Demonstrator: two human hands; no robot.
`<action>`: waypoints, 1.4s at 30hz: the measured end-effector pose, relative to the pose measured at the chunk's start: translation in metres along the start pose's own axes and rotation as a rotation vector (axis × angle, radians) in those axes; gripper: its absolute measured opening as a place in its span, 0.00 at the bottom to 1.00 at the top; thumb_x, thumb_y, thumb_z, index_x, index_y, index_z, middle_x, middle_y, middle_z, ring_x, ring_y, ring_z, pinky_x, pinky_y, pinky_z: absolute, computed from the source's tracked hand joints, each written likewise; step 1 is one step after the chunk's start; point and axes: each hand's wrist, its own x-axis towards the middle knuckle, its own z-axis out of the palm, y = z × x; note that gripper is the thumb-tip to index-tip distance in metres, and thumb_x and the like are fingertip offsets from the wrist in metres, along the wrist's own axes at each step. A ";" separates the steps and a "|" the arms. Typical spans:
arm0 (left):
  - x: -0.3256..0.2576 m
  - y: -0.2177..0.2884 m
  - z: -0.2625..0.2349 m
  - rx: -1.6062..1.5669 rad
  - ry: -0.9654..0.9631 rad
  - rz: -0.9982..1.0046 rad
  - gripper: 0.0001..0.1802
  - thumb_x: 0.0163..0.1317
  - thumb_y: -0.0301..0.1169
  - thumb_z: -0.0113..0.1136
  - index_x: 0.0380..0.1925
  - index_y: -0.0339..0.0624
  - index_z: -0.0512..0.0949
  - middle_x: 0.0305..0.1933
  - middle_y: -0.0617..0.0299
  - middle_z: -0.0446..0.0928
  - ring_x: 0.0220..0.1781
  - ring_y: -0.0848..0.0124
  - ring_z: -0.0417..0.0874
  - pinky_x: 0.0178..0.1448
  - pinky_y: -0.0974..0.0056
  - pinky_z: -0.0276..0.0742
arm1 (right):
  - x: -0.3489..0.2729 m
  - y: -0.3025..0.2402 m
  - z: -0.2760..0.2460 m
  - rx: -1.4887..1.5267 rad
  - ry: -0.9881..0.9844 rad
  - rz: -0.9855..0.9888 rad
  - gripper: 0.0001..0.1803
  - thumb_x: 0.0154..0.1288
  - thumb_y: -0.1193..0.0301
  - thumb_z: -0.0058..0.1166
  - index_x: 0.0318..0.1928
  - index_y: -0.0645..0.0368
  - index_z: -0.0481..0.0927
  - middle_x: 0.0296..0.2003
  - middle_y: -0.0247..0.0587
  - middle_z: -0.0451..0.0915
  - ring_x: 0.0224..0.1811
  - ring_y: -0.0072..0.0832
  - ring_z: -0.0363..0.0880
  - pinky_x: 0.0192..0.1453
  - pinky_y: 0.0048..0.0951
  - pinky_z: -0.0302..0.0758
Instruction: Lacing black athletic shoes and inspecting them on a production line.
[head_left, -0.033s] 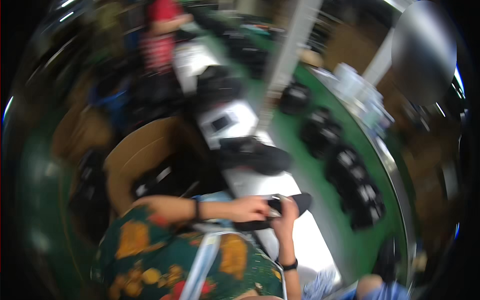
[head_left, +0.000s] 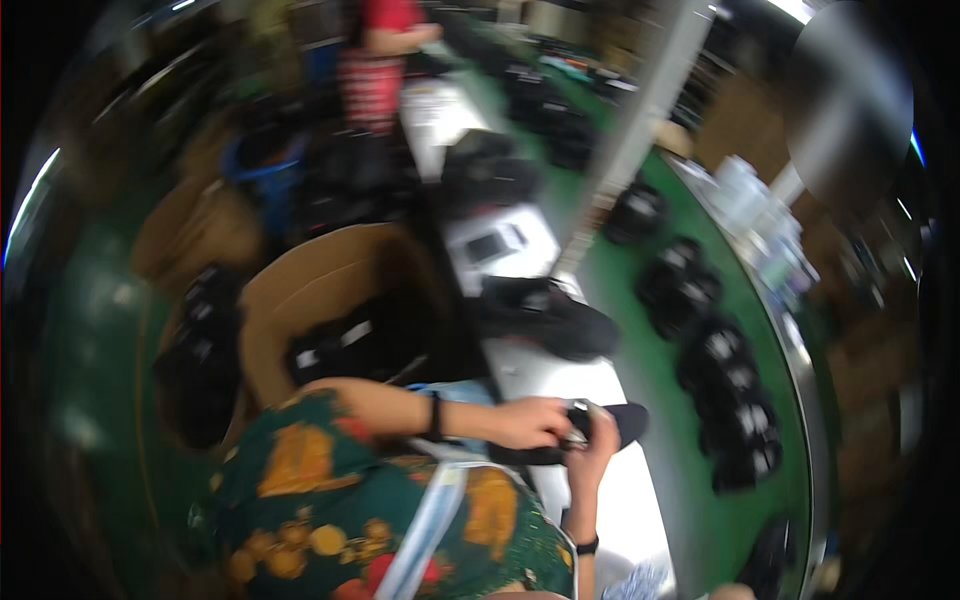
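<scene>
Both my hands meet over a black cap (head_left: pixel 629 424) at the near end of the white table. Its dark rounded brim sticks out to the right, and more dark cloth shows beneath my left wrist. My left hand (head_left: pixel 535 423) comes in from the left with bent fingers closed at a small shiny dark-and-silver part (head_left: pixel 577 422) on the cap. Rising from below, my right hand (head_left: pixel 594 440) is closed on the cap from the other side of that part. Blur hides the fingertips and the part's exact kind.
Stacked black caps (head_left: pixel 550 320) lie farther up the white table (head_left: pixel 630 500), before a phone-like rectangle (head_left: pixel 487 247). A cardboard box (head_left: pixel 270 320) holding dark items stands left. Black bundles (head_left: pixel 725 365) line the green surface right, past a post (head_left: pixel 640 130). A person in red (head_left: pixel 380 70) is far off.
The whole view has shifted, so the scene sits farther right and the picture is a bit less smeared. My hands stay together on the cap, with the shiny part now showing more clearly between them.
</scene>
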 end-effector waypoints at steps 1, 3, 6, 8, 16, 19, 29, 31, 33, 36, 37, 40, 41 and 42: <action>0.008 0.003 0.011 0.041 0.084 -0.006 0.06 0.49 0.30 0.57 0.27 0.41 0.76 0.34 0.54 0.75 0.40 0.56 0.76 0.43 0.55 0.72 | -0.002 0.000 -0.011 -0.034 0.016 0.028 0.22 0.43 0.79 0.54 0.44 0.65 0.75 0.39 0.50 0.76 0.43 0.44 0.74 0.51 0.39 0.69; 0.021 0.006 0.025 0.212 -0.025 -0.145 0.04 0.50 0.28 0.55 0.26 0.41 0.76 0.32 0.54 0.76 0.37 0.55 0.79 0.40 0.55 0.74 | -0.001 0.000 -0.018 -0.087 0.031 0.234 0.24 0.45 0.82 0.52 0.48 0.63 0.77 0.47 0.51 0.76 0.54 0.45 0.72 0.60 0.37 0.65; 0.024 0.000 0.034 0.527 0.088 -0.181 0.06 0.49 0.28 0.55 0.25 0.39 0.78 0.31 0.53 0.78 0.35 0.56 0.81 0.37 0.56 0.78 | 0.000 0.010 -0.021 0.111 -0.009 0.174 0.21 0.48 0.83 0.52 0.48 0.62 0.78 0.48 0.49 0.76 0.56 0.42 0.72 0.62 0.35 0.64; 0.020 -0.004 0.031 0.588 0.082 -0.271 0.06 0.49 0.28 0.55 0.25 0.38 0.78 0.31 0.51 0.78 0.35 0.56 0.82 0.37 0.56 0.78 | 0.002 0.016 -0.012 0.188 -0.070 0.162 0.21 0.50 0.83 0.53 0.48 0.62 0.77 0.46 0.47 0.77 0.53 0.39 0.74 0.60 0.33 0.66; 0.037 0.008 0.031 0.368 0.286 -0.479 0.08 0.45 0.28 0.57 0.21 0.33 0.80 0.28 0.43 0.79 0.33 0.51 0.82 0.38 0.55 0.78 | 0.001 0.007 -0.002 0.029 -0.016 0.133 0.19 0.55 0.77 0.56 0.50 0.60 0.77 0.44 0.45 0.77 0.48 0.38 0.75 0.56 0.31 0.68; 0.025 0.008 0.034 -0.010 0.271 -0.491 0.14 0.48 0.32 0.58 0.33 0.33 0.78 0.37 0.42 0.79 0.44 0.49 0.80 0.47 0.55 0.73 | -0.003 0.006 -0.005 0.042 0.002 0.042 0.20 0.55 0.75 0.57 0.51 0.59 0.76 0.46 0.45 0.77 0.50 0.39 0.74 0.57 0.33 0.67; 0.050 -0.021 0.057 -0.803 0.256 -0.801 0.23 0.54 0.17 0.43 0.52 0.37 0.67 0.41 0.58 0.75 0.32 0.74 0.74 0.30 0.68 0.67 | -0.005 0.017 -0.004 -0.041 -0.013 0.093 0.23 0.52 0.74 0.56 0.52 0.57 0.75 0.48 0.48 0.74 0.52 0.44 0.71 0.58 0.37 0.67; 0.060 -0.028 0.058 -0.814 0.250 -0.777 0.17 0.60 0.20 0.42 0.49 0.38 0.70 0.42 0.57 0.75 0.36 0.72 0.76 0.35 0.66 0.72 | -0.004 0.017 -0.003 -0.169 0.031 0.124 0.24 0.50 0.75 0.55 0.52 0.57 0.75 0.48 0.48 0.73 0.52 0.45 0.70 0.58 0.39 0.66; 0.063 -0.030 0.060 -0.770 0.197 -0.763 0.16 0.61 0.22 0.42 0.49 0.38 0.70 0.44 0.57 0.76 0.41 0.70 0.77 0.41 0.64 0.74 | -0.004 0.017 -0.003 -0.183 0.036 0.113 0.28 0.45 0.78 0.52 0.52 0.55 0.74 0.47 0.49 0.73 0.51 0.45 0.69 0.59 0.39 0.64; 0.060 -0.023 0.059 -0.488 0.158 -0.791 0.18 0.61 0.26 0.46 0.51 0.35 0.71 0.50 0.54 0.75 0.49 0.67 0.75 0.52 0.63 0.71 | -0.006 0.019 -0.004 -0.118 0.042 0.081 0.28 0.44 0.79 0.49 0.52 0.55 0.75 0.47 0.49 0.72 0.52 0.46 0.69 0.59 0.39 0.64; 0.057 -0.018 0.058 -0.390 0.132 -0.799 0.18 0.61 0.28 0.47 0.51 0.35 0.72 0.51 0.52 0.75 0.50 0.66 0.76 0.53 0.61 0.71 | -0.007 0.019 -0.005 -0.112 0.041 0.108 0.28 0.44 0.79 0.48 0.52 0.55 0.75 0.47 0.49 0.72 0.52 0.46 0.69 0.59 0.39 0.64; 0.047 -0.003 0.052 -0.242 0.036 -0.850 0.22 0.58 0.34 0.52 0.50 0.31 0.71 0.49 0.46 0.75 0.51 0.60 0.77 0.53 0.60 0.72 | -0.014 0.022 -0.007 0.010 -0.010 0.106 0.29 0.42 0.81 0.47 0.51 0.55 0.76 0.49 0.48 0.72 0.55 0.45 0.68 0.62 0.37 0.63; 0.045 0.003 0.049 -0.233 0.049 -0.845 0.23 0.57 0.34 0.53 0.50 0.30 0.71 0.49 0.45 0.75 0.52 0.58 0.77 0.53 0.60 0.72 | -0.014 0.022 -0.008 0.072 -0.013 0.109 0.29 0.41 0.82 0.47 0.51 0.55 0.76 0.50 0.48 0.72 0.56 0.44 0.67 0.63 0.36 0.62; 0.043 0.008 0.047 -0.258 0.051 -0.854 0.24 0.56 0.33 0.54 0.51 0.29 0.69 0.49 0.44 0.75 0.52 0.57 0.76 0.53 0.59 0.72 | -0.015 0.022 -0.008 0.054 -0.017 0.104 0.29 0.41 0.82 0.47 0.50 0.56 0.77 0.51 0.48 0.72 0.57 0.44 0.67 0.63 0.36 0.62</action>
